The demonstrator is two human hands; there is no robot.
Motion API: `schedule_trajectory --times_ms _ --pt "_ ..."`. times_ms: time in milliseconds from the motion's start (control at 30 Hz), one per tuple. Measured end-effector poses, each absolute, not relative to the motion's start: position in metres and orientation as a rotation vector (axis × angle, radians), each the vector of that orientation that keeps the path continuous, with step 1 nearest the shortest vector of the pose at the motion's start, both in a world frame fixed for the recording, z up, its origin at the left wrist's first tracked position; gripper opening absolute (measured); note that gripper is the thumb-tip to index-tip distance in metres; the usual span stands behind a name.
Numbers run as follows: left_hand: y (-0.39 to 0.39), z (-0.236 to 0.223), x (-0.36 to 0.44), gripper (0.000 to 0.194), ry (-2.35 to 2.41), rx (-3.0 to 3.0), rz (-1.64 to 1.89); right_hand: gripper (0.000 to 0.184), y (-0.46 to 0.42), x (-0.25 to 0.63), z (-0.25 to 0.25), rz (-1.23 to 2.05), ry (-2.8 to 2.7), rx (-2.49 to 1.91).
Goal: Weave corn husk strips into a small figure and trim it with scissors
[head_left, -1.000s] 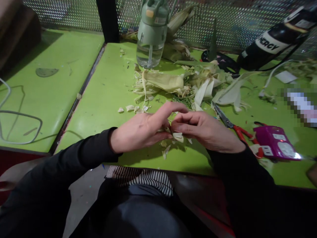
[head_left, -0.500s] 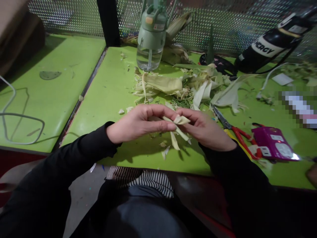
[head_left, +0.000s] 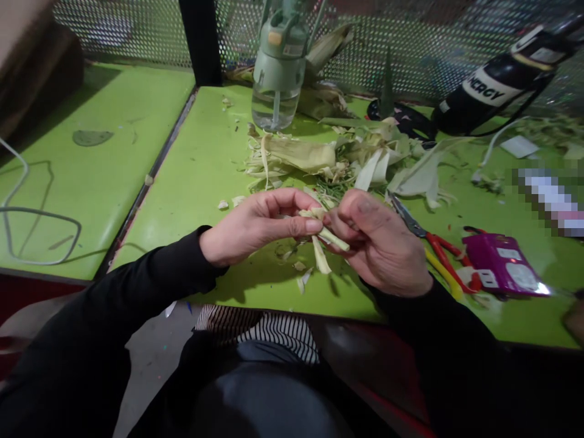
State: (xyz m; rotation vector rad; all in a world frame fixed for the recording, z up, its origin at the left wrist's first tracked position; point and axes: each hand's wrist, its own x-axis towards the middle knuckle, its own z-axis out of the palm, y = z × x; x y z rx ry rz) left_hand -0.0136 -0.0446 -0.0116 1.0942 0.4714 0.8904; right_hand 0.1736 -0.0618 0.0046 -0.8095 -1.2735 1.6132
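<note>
1. Two bright green tabletops fill the middle: the nearer tabletop (head_left: 191,158) spreads from the centre toward 3 o'clock, the farther tabletop (head_left: 107,188) lies at 9 o'clock.
2. A dark seam (head_left: 143,187) parts them, slanting from 8 toward 11 o'clock.
3. A perforated screen (head_left: 424,55) stands behind, from 10 to 2 o'clock; a black post (head_left: 199,42) interrupts it at 11.
4. Grey floor (head_left: 150,365) shows between 7 and 8 o'clock.
5. The light is dim.
</note>
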Motion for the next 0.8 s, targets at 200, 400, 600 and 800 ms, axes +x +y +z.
schedule_trajectory --times_ms 200,400,600,800 --pt "-0.037 -0.013 -0.015 0.014 0.697 1.23 0.814 0.035 -0.062 0.184 0.001 1.303 -1.691 -0.851" --pt "-0.035 -0.022 -0.014 0.026 0.844 1.47 0.643 0.017 -0.058 0.19 0.013 0.746 -2.254 -0.702" --pt "-0.047 -0.022 -0.008 0.012 0.774 1.655 0.608 0.02 -0.05 0.184 0.007 0.696 -2.117 -0.763" --pt "-0.053 -0.017 -0.005 0.03 0.622 1.514 0.738 0.032 -0.044 0.176 -0.005 1.069 -1.726 -0.957"
